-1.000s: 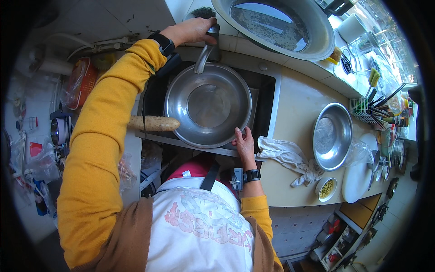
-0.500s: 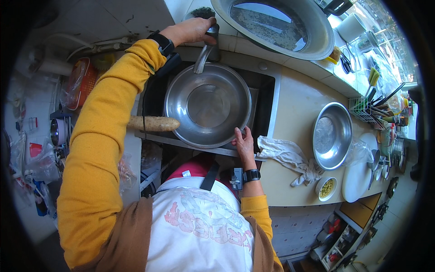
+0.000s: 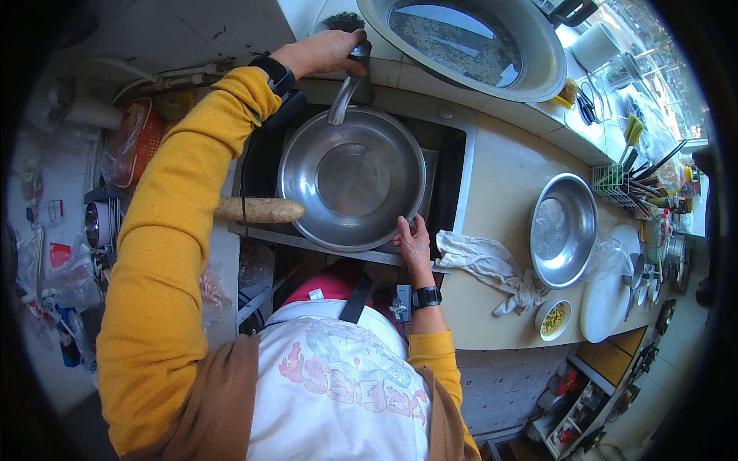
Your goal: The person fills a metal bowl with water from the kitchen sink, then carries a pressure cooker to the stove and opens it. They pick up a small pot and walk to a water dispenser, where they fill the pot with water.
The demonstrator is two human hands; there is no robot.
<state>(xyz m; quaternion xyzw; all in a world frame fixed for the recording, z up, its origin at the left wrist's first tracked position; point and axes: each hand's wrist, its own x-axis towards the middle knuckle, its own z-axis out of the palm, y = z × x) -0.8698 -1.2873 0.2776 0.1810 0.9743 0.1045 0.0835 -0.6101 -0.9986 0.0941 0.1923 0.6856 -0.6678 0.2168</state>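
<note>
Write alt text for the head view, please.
Seen from above, a person's left hand grips the tap over a large steel bowl in the sink, while the right hand holds the bowl's near rim. A crumpled cloth lies on the counter beside it.

We see a polished metal bowl [image 3: 351, 180] gleaming smooth in the dark sink [image 3: 446, 157], under a dull brushed-metal tap [image 3: 347, 88]. Beside it our tabletop [image 3: 503, 180] looks matt, smooth and beige, with a crumpled soft white cloth [image 3: 492, 269] and a second glossy metal bowl [image 3: 563, 229] on it. Our sleeve [image 3: 165, 253] is matt yellow knit fabric, and the long root [image 3: 257, 210] on the sink edge looks rough and dry-skinned.
</note>
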